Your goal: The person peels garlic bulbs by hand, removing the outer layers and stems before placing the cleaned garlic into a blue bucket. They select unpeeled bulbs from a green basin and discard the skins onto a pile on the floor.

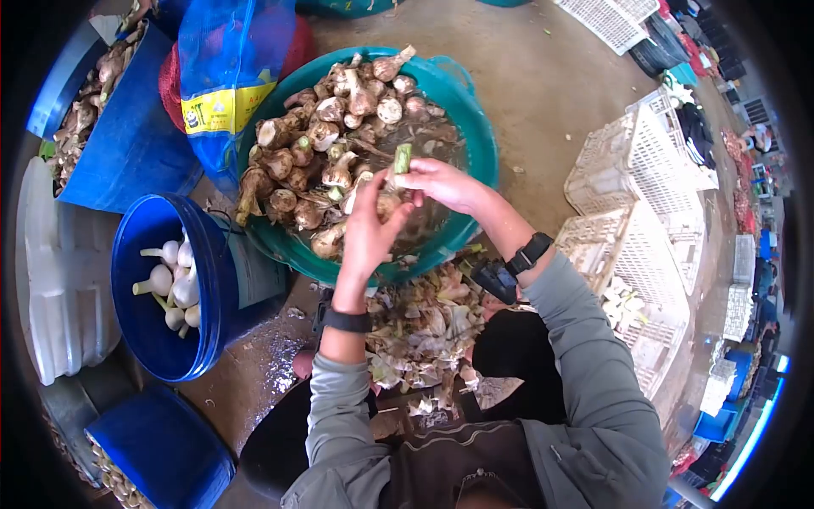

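Over a green basin (482, 144) I hold a garlic bulb whose cut green stem (403, 159) points up. My right hand (441, 184) pinches around the base of that stem. My left hand (368, 227) is curled at the bulb's other side, fingers and thumb close around it; most of the bulb is hidden between the hands. Unpeeled, soil-stained garlic bulbs (280, 161) are heaped in the basin, with murky water showing at its right side. Loose garlic skins (424, 327) lie piled below the basin, between my knees.
Clean white garlic bulbs (185, 293) sit in a blue bucket (136, 339) at left. A blue plastic bag (216, 59) stands behind it. Another blue container (127, 161) holds more garlic. White plastic crates (606, 165) stand at right on the wet floor.
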`<state>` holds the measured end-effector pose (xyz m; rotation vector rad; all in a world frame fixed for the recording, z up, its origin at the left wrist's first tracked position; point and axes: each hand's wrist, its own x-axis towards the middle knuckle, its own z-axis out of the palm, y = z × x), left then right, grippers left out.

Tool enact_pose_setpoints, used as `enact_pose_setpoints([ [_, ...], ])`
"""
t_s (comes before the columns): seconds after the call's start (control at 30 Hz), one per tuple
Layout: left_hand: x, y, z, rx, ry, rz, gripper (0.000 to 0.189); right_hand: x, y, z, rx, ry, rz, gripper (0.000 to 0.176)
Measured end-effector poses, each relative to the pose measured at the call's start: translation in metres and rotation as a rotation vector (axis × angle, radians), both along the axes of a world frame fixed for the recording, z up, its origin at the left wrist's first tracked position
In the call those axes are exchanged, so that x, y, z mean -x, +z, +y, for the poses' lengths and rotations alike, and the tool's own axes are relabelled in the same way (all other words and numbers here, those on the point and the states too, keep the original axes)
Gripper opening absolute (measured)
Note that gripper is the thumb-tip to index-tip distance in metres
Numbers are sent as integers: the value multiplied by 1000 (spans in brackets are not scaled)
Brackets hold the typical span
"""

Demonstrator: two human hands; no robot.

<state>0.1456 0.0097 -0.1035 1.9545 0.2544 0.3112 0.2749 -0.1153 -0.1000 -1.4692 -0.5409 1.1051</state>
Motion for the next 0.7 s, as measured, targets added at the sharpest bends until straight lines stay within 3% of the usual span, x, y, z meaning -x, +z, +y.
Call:
enact_pose_setpoints([
  [0.07,17,36,-8,-99,131,-3,54,23,32,0,-121,-18,70,33],
  [0.13,33,49,-17,-311,211,-75,58,46,53,-1,-22,24,-72,35],
  [0.2,51,68,-32,-329,253,-108,61,68,76,-6,28,12,-118,33],
  [0.3,76,90,-55,-322,288,-142,66,83,104,-17,140,43,-511,30],
  [0.33,84,96,-62,-303,289,-141,68,91,110,-24,141,35,-527,30],
  [0.4,96,113,-80,-369,315,-232,72,114,139,-37,139,-60,-1033,26],
  [0.47,106,132,-100,-304,390,-218,73,126,166,-51,199,-45,-1062,22],
  [0.53,115,149,-116,-279,370,-257,74,135,183,-66,247,-91,-834,19],
  [0.57,118,150,-119,-232,337,-328,73,137,184,-72,86,-108,-885,17],
  [0.6,120,149,-120,-188,305,-396,73,138,184,-84,89,-116,-897,17],
  [0.67,126,143,-117,-121,208,-408,71,148,190,-105,96,-74,-385,17],
  [0.7,131,139,-118,-134,169,-380,71,160,192,-111,80,-96,-331,17],
])
